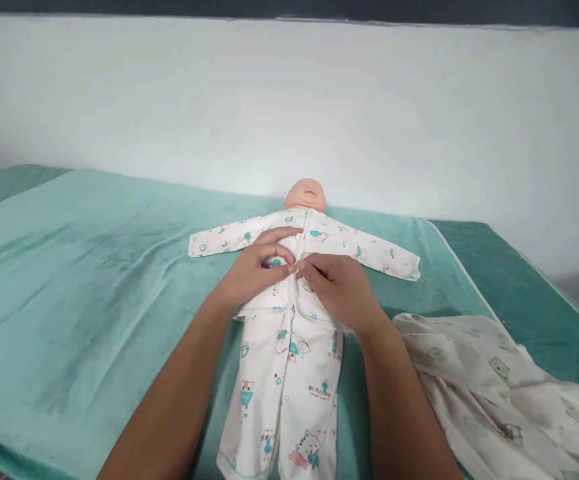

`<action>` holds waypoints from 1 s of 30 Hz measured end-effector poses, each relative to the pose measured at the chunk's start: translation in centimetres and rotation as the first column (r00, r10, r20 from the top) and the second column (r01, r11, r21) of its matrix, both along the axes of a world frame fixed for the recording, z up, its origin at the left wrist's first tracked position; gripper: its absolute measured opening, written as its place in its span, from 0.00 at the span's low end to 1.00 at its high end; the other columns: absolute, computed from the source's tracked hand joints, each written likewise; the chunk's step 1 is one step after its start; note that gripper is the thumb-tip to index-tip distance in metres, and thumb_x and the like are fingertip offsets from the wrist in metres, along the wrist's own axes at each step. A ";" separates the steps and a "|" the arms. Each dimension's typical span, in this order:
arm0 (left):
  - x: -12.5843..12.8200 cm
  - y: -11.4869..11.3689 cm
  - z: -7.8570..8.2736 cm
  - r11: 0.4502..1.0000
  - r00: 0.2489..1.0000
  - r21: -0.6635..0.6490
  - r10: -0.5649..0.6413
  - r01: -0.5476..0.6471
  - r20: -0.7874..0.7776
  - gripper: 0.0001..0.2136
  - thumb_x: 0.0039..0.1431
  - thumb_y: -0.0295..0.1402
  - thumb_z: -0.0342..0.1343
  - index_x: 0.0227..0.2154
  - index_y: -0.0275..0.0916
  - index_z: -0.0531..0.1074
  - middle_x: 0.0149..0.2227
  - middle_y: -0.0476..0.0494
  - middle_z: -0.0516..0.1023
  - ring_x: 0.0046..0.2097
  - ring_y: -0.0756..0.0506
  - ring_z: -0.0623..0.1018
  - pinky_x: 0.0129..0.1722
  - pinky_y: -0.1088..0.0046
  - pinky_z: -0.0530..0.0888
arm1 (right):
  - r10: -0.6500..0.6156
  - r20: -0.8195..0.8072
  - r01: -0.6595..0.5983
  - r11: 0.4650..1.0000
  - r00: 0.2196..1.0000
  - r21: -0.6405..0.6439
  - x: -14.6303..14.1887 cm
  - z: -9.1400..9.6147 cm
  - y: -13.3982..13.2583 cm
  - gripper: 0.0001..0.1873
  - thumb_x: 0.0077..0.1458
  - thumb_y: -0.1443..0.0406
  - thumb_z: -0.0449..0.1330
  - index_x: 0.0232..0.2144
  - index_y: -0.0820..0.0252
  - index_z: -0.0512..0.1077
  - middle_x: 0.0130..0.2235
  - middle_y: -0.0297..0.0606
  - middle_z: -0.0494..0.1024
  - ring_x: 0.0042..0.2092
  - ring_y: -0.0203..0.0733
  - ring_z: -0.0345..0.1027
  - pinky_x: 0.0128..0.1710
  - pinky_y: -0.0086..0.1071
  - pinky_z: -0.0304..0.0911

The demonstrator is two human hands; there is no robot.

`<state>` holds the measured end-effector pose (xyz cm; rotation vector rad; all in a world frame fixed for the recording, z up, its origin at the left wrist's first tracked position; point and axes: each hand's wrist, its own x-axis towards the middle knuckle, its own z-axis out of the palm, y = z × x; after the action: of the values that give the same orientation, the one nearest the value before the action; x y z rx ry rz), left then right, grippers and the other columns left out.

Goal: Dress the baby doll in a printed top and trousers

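Observation:
A baby doll [305,195] lies on its back, dressed in a white printed jacket [329,233] and matching trousers [289,393]. Its sleeves are spread out to both sides. On the jacket's front, my left hand [262,267] pinches the edge by a small button, its other fingers resting on the cloth. My right hand [336,283] is closed from the other side, thumb and forefinger on the front edge at the same spot. Just above my fingers a round pale button [298,237] shows on the jacket. The fingertips partly hide the lower button.
A turquoise blanket [94,280] covers the surface under the doll. To the right lies a crumpled white cloth with bear prints [489,387], close to my right forearm. A darker green cover [534,300] shows at the right edge. Behind stands a white wall [289,100].

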<state>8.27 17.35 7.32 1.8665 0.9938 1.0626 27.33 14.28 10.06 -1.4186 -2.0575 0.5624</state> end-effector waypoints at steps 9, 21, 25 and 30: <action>0.1 0.2 -0.3 0.983 0.993 0.166 -0.069 0.084 -0.092 0.07 0.65 0.36 0.58 0.41 0.50 0.81 0.67 0.50 0.66 0.70 0.40 0.60 0.69 0.49 0.58 | -0.175 -0.202 0.177 0.984 0.964 -0.008 -0.6 -0.3 0.3 0.25 0.64 0.55 0.54 0.18 0.56 0.53 0.17 0.26 0.57 0.23 0.33 0.49 0.27 0.32 0.45; 1.3 -0.5 -0.1 0.979 0.991 0.174 0.115 -0.102 -0.065 0.03 0.59 0.28 0.57 0.32 0.43 0.70 0.64 0.46 0.69 0.66 0.38 0.66 0.58 0.54 0.70 | -0.251 -0.045 0.252 0.968 0.967 0.016 -1.3 -0.3 0.2 0.14 0.59 0.60 0.58 0.23 0.55 0.62 0.20 0.28 0.66 0.25 0.36 0.56 0.29 0.32 0.47; 1.6 -0.4 -0.2 0.973 0.980 0.125 0.197 -0.195 -0.002 0.06 0.56 0.25 0.55 0.29 0.42 0.65 0.62 0.45 0.71 0.61 0.39 0.71 0.45 0.63 0.74 | -0.281 -0.264 0.286 0.958 0.923 -0.020 -1.1 -0.9 0.6 0.13 0.56 0.61 0.58 0.21 0.55 0.62 0.19 0.26 0.63 0.24 0.35 0.53 0.29 0.32 0.49; 1.7 0.1 -0.6 0.924 0.941 0.178 0.332 -0.339 0.072 0.07 0.56 0.23 0.53 0.32 0.43 0.65 0.50 0.45 0.76 0.55 0.44 0.74 0.56 0.62 0.69 | -0.444 -0.616 0.505 0.859 0.651 -0.086 -0.5 -2.2 1.8 0.12 0.53 0.60 0.57 0.21 0.55 0.61 0.23 0.27 0.60 0.28 0.35 0.53 0.29 0.31 0.53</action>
<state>9.94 17.47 6.71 1.8536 1.2581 1.4348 26.85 16.10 7.90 -1.3987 -1.1089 0.5890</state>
